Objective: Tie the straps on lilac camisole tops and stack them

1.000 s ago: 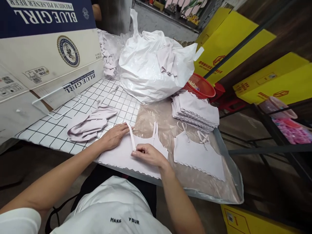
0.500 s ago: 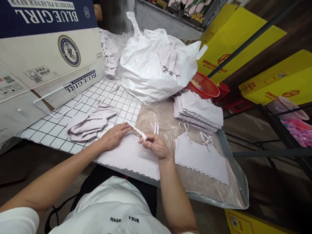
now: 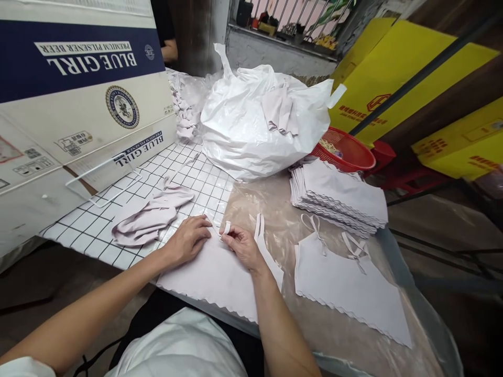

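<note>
A pale lilac camisole top (image 3: pixel 220 277) with a scalloped hem lies flat at the table's near edge. My left hand (image 3: pixel 187 242) rests on its upper left part, fingers bent and closed on the cloth by the strap's base. Between the thumb and fingertips of my right hand (image 3: pixel 244 250) is a looped end of the thin strap (image 3: pixel 227 228). The other strap (image 3: pixel 259 228) stands up in a loop beyond my right wrist. To the right lies a similar camisole (image 3: pixel 346 277) with both straps tied.
Folded matching pieces (image 3: pixel 338 193) form a stack behind, near a red basket (image 3: pixel 349 152). A white plastic bag (image 3: pixel 251 125) stands at the back. Crumpled lilac cloth (image 3: pixel 153 214) lies left, before a large carton (image 3: pixel 78 115). Another person's arm (image 3: pixel 168 50) shows behind it.
My right hand has drawn closer to my left, and the strap between them is now a small loop instead of stretched. My left fingers have bent more. The view has shifted.
</note>
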Demonstrator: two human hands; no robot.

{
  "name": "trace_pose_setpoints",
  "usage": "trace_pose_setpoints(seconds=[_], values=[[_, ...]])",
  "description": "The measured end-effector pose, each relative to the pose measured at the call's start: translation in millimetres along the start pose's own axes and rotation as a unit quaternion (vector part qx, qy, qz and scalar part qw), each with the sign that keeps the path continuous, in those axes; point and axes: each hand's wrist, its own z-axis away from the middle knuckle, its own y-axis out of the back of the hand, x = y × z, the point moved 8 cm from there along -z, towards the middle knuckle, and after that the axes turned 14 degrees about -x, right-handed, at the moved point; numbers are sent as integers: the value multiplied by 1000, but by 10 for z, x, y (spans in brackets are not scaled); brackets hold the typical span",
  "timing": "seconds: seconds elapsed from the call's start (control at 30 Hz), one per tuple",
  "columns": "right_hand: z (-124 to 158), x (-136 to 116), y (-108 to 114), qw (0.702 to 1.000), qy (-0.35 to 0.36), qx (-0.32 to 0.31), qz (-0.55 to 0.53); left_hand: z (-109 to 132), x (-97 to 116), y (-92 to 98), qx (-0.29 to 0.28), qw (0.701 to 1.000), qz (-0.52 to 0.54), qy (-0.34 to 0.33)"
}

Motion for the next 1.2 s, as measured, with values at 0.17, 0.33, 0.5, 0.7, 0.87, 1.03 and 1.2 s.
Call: trace_pose_setpoints(seconds=[0.17, 0.33, 0.5, 0.7, 0.87, 1.03, 1.2], values=[[-11, 33, 31, 1000, -7, -10, -9, 55, 72, 53, 23, 1000, 13, -4], [-28, 55, 49, 1000, -9, -16, -23, 76, 127, 23, 0, 1000, -15, 7], [-38, 61, 53, 999, -12, -26, -32, 70, 143, 15, -11, 1000, -12, 5], [-38, 51, 60, 999, -21, -24, -35, 90, 133, 40, 2, 1000, 7, 10], [-50, 40, 39, 998, -11, -29, -51, 68, 137, 16, -12, 1000, 2, 23], [-40, 29, -26, 998, 8, -53, -42, 57, 143, -2, -19, 999, 15, 27], [6, -15, -88, 992, -20, -73, 101, 73, 123, -10, -14, 999, 33, 35]])
